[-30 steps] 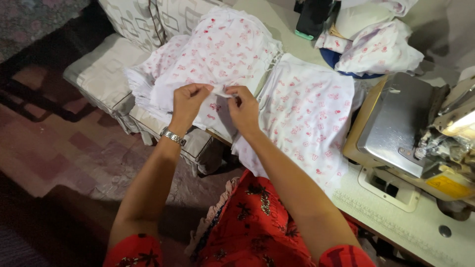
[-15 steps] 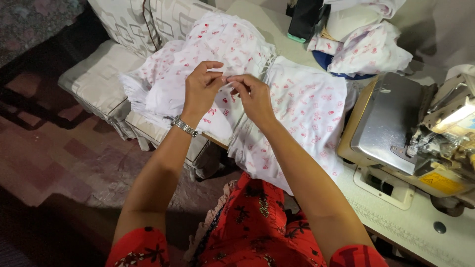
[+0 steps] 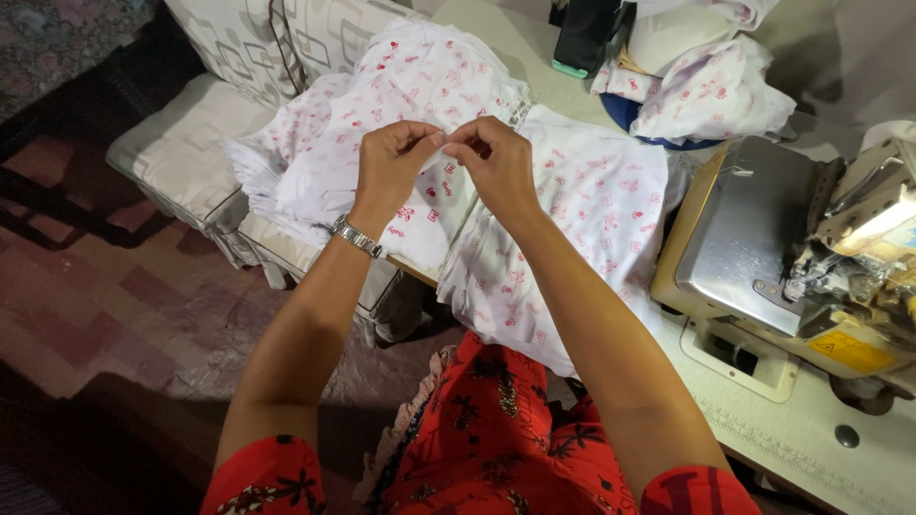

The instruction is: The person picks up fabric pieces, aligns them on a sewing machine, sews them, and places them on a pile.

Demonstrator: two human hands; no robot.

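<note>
My left hand (image 3: 393, 164) and my right hand (image 3: 496, 164) are raised together above the fabric piles, fingertips almost meeting. Both pinch a small white scrap of fabric (image 3: 441, 143) between thumb and fingers; most of it is hidden by the fingers. A metal watch sits on my left wrist. Below the hands lies a stack of white fabric pieces with red print (image 3: 420, 76) on a padded seat. A second printed piece (image 3: 582, 219) drapes over the table edge toward my lap.
A sewing machine (image 3: 811, 257) stands on the white table (image 3: 811, 439) at the right. More printed fabric (image 3: 706, 86) and a dark object (image 3: 584, 36) lie at the back. A padded bench (image 3: 181, 153) sits on the left over patterned floor.
Both hands have lifted off the fabric pile and come closer together, bringing the small white scrap up with them.
</note>
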